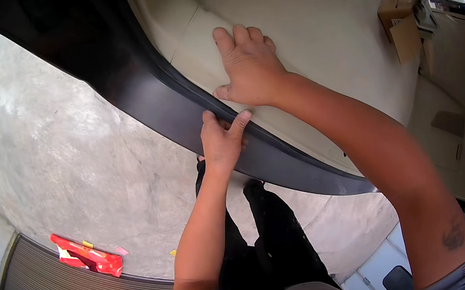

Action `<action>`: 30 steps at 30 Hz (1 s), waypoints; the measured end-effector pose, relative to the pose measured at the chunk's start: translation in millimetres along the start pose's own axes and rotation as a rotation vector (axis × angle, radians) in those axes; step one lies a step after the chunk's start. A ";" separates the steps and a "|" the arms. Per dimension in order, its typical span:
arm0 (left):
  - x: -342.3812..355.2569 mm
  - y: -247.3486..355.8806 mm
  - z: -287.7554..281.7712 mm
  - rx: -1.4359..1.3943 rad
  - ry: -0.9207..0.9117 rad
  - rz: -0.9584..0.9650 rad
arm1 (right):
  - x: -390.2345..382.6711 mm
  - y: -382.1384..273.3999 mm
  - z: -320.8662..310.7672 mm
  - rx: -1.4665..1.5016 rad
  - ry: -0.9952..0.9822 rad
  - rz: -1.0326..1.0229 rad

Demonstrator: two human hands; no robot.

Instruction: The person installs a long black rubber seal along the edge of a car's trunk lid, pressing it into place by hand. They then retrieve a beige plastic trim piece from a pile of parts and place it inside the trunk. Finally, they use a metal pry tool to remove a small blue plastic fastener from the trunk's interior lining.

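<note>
Head view: beige liner (317,26) fills upper centre of frame, bordered by black edge strip (185,85). Right hand (254,72) — fingers slightly parted, holding nothing — lies on liner. Left hand (222,143) at strip, centre of frame: thumb and forefinger apart; cannot tell whether other fingers grip. Step in hand, apparently: seating strip against liner. Next move likely calls for even thumb pressure along strip.

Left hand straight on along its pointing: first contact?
Likely the right hand, on its thumb side, just across the black edge seal; depth between the hands is unclear.
</note>
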State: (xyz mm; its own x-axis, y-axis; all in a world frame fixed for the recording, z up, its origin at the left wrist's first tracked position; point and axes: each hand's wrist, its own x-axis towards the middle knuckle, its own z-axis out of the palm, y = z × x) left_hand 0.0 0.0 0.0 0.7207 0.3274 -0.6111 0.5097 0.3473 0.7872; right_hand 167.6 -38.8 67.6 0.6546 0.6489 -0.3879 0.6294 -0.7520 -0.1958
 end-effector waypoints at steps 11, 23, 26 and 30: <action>0.8 -22.4 -13.6 -0.354 -0.249 -0.026 | -7.9 3.6 4.1 0.011 0.091 -0.012; -14.6 -25.1 9.0 -0.190 -0.159 -0.034 | -4.4 2.5 1.3 0.030 0.013 -0.008; -11.1 -40.0 -7.4 -0.370 -0.347 0.041 | -5.1 1.3 1.7 0.027 0.035 0.007; -42.8 -22.6 30.1 -0.204 -0.124 -0.197 | -4.9 3.1 8.3 0.011 0.067 0.014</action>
State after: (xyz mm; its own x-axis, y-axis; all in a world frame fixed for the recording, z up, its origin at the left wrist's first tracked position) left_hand -28.2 -48.3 10.9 0.6755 0.1305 -0.7257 0.5496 0.5670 0.6136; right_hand 162.9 -45.2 61.4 0.6900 0.6444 -0.3295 0.6155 -0.7620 -0.2012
